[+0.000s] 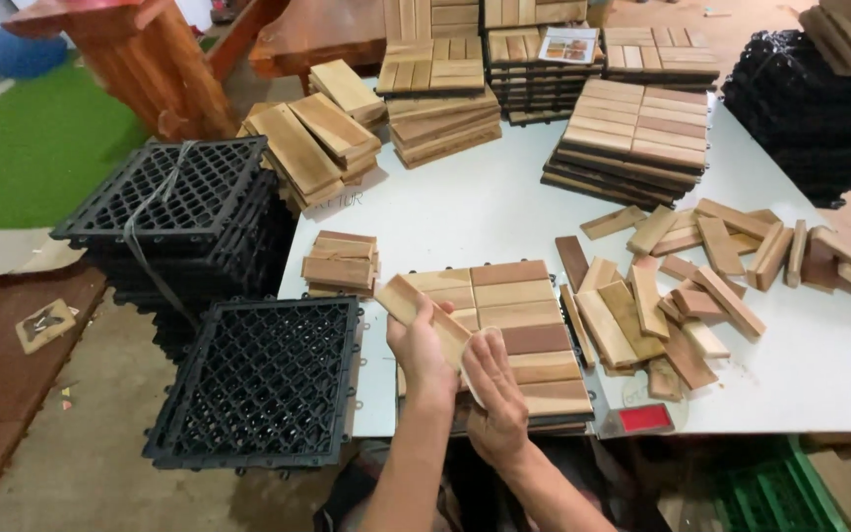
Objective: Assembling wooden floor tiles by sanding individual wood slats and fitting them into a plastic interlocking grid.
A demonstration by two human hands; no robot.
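Observation:
A wooden deck tile (504, 315) made of short slats lies on the white table (465, 212) in front of me. My left hand (421, 345) grips one loose wooden slat (408, 300), held at an angle over the tile's near left corner. My right hand (492, 394) lies flat on the slats at the tile's near edge, fingers together, holding nothing that I can see.
Loose slats (682, 296) lie scattered to the right. A small stack of slats (340, 262) sits left of the tile. Finished tile stacks (632, 138) stand at the back. Black plastic grid bases (258, 384) are stacked left of the table, with more at the far right (810, 108).

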